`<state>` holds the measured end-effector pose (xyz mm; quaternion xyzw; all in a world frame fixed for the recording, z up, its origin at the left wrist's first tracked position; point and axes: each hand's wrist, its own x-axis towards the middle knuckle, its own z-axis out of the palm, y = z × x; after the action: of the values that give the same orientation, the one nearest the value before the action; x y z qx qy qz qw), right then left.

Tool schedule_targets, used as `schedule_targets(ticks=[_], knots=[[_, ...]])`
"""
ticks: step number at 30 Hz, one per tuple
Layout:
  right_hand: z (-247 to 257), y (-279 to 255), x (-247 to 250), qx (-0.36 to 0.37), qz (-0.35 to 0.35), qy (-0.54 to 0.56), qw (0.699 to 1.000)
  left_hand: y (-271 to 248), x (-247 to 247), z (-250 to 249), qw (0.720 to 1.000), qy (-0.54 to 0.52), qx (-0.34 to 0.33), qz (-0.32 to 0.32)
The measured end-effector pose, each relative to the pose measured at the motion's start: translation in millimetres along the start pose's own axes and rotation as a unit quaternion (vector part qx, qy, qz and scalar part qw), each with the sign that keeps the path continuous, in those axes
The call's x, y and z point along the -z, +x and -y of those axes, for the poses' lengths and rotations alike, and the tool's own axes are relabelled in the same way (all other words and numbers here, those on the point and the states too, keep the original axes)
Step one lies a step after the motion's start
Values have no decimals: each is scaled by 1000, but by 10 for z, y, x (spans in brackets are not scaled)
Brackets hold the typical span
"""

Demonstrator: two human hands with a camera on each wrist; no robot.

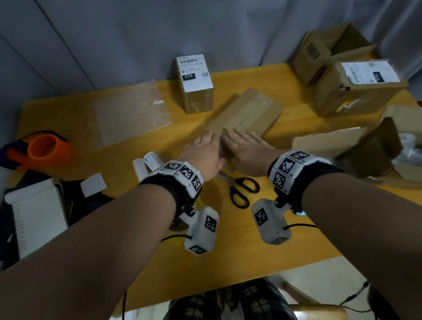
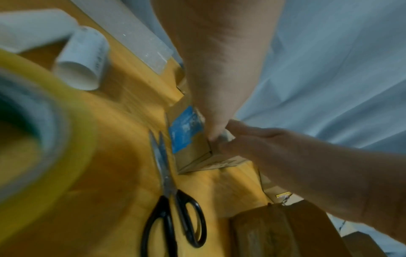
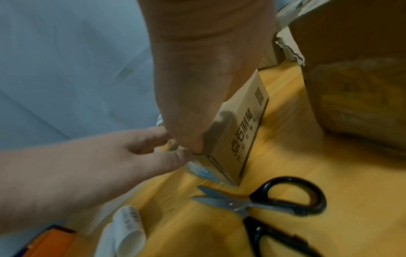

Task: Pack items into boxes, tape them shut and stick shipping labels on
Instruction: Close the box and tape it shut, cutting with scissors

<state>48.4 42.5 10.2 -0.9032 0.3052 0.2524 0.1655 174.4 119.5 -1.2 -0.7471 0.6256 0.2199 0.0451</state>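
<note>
Both hands, left and right, press nearly flat fingers on the cardboard box, neither grip closed.

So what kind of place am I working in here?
Probably a small makeshift parcel-packing station: a labelled box stands on the wooden table, with an orange tape dispenser, scissors and opened cartons.

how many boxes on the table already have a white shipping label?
2. One upright small box at the table's far edge, label facing the camera; one larger box far right, label on top. The far-right pile may hide others.
</note>
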Motion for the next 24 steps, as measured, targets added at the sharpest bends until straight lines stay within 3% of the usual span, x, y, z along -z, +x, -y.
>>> schedule_targets(ticks=[2, 4, 11, 15, 24], knots=[[-76, 66, 25, -5, 49, -52, 997, 189, 3, -109, 997, 19, 27, 65], [-148, 171, 52, -5, 80, -66, 995, 339, -45, -176, 994, 44, 57, 81], [-374, 378, 302, 62, 126, -95, 985, 624, -164, -236, 983, 13, 179, 26], [-587, 458, 255, 90, 114, -84, 986, 590, -127, -64, 987, 39, 155, 22], [-798, 641, 156, 3, 18, -29, 999, 430, 0, 399, 988, 90, 117, 44]])
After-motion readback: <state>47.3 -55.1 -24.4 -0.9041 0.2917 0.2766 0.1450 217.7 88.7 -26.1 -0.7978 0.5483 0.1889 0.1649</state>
